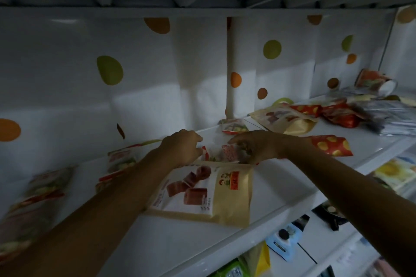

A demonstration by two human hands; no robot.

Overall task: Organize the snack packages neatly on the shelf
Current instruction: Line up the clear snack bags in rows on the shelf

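Observation:
On the white shelf (281, 182) both hands meet over a small clear-and-red snack packet (227, 153). My left hand (182, 148) has curled fingers at the packet's left edge. My right hand (254, 146) grips its right side from above. Just in front of the hands a large beige pouch (202, 191) with brown rolls pictured lies flat. Another small red packet (234, 126) sits against the back wall. Similar red-and-green packets (121, 157) lean along the wall at left, blurred.
A second beige pouch (286, 119), red dotted packets (331, 145) and silvery bags (391, 117) lie scattered on the shelf's right part. A mug (376, 83) lies on its side at the far right. Lower shelves hold more goods (283, 243). The polka-dot back wall (135, 96) is close behind.

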